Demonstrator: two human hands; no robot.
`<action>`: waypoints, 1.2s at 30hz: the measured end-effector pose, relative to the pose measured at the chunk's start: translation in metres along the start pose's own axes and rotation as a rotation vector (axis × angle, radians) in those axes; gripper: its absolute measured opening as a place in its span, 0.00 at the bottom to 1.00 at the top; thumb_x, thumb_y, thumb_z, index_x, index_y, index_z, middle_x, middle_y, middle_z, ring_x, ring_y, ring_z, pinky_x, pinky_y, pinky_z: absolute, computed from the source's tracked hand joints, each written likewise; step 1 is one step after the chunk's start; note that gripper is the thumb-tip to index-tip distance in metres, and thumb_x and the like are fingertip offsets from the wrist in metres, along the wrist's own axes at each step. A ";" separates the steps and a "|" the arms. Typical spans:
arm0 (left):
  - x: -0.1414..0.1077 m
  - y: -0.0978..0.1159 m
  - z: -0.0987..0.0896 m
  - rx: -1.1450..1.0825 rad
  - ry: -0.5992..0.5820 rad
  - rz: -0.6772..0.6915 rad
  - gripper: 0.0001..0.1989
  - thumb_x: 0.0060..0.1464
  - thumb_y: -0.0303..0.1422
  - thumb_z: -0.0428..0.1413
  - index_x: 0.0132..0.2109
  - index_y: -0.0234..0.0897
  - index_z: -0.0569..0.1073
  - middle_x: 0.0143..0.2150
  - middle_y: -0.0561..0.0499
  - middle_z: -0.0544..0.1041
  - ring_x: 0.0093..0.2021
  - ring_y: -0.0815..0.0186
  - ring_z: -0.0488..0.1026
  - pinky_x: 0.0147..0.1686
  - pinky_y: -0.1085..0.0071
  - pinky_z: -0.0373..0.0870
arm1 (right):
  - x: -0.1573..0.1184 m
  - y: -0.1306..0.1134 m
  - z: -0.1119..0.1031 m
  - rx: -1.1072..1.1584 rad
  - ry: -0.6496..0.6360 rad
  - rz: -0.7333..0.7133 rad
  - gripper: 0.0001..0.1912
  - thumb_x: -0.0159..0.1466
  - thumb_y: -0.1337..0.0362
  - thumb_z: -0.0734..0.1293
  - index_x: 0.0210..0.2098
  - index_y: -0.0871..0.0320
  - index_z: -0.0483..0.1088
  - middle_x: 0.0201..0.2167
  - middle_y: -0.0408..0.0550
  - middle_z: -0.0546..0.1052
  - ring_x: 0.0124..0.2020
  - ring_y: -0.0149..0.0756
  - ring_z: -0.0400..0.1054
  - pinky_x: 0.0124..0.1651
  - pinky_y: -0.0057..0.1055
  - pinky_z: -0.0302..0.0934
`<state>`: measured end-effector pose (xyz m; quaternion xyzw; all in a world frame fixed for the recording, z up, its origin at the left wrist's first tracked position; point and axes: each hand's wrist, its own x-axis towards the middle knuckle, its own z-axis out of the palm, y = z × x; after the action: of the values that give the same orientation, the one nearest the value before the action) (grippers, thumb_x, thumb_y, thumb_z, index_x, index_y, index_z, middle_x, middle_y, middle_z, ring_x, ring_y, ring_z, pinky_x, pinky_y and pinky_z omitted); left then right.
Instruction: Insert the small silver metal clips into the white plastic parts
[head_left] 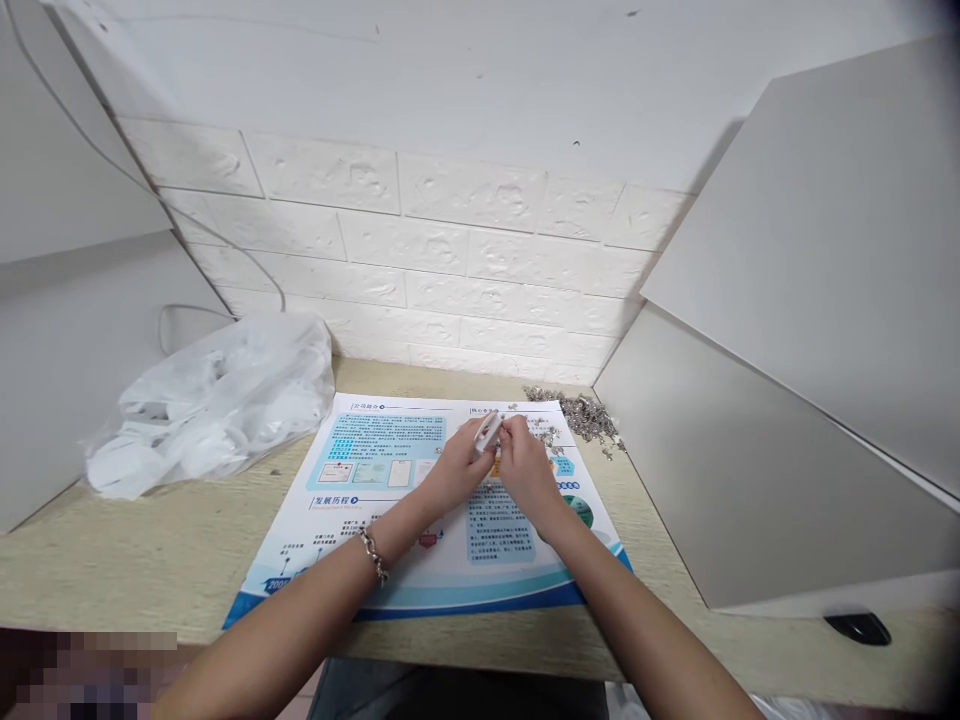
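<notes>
The left hand (456,468) has its grip closed on a small, white, narrow piece (488,434) that looks like plastic, holding it tilted above the printed sheet. The right hand (525,468) is just beside it, fingers bent in against the near right side of the white piece; whether its grip pinches anything cannot be told, as the fingertips are too small to read.

Under both hands a large white and blue printed paper sheet (405,592) lies flat on the pale wood-toned bench (112,585). A heap of small silver metal pieces (589,416) sits at the sheet's far right corner, partly on the bench, with a few loose ones scattered nearer the hands. To the left, a translucent plastic bag (247,395) holding white pieces rests on the bench, near the sheet's far left corner. A silver chain bracelet (373,556) circles the left wrist. A smooth black object (859,629) lies at the near right, well apart from the sheet. Behind the bench rises a white brick-patterned wall (322,235), between grey panels (787,450) at left and right.
</notes>
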<state>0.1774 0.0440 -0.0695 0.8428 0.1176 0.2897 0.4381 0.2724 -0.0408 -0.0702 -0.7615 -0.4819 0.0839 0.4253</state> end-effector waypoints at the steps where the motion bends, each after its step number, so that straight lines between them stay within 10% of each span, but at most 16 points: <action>1: 0.000 0.000 -0.001 -0.005 -0.009 0.007 0.11 0.55 0.28 0.44 0.44 0.37 0.66 0.43 0.46 0.70 0.43 0.60 0.66 0.45 0.60 0.64 | 0.000 0.001 0.000 0.002 -0.001 -0.008 0.09 0.64 0.60 0.48 0.29 0.55 0.52 0.19 0.40 0.61 0.18 0.32 0.53 0.21 0.27 0.42; 36: -0.001 -0.006 -0.020 -0.051 -0.158 -0.111 0.17 0.54 0.29 0.46 0.51 0.38 0.65 0.47 0.47 0.71 0.46 0.61 0.68 0.44 0.64 0.65 | 0.008 0.018 -0.008 0.031 -0.129 -0.161 0.10 0.64 0.62 0.50 0.32 0.56 0.60 0.20 0.40 0.63 0.20 0.30 0.55 0.25 0.26 0.47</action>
<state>0.1650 0.0608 -0.0655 0.8438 0.1218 0.2005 0.4826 0.2925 -0.0422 -0.0757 -0.7066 -0.5665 0.1060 0.4105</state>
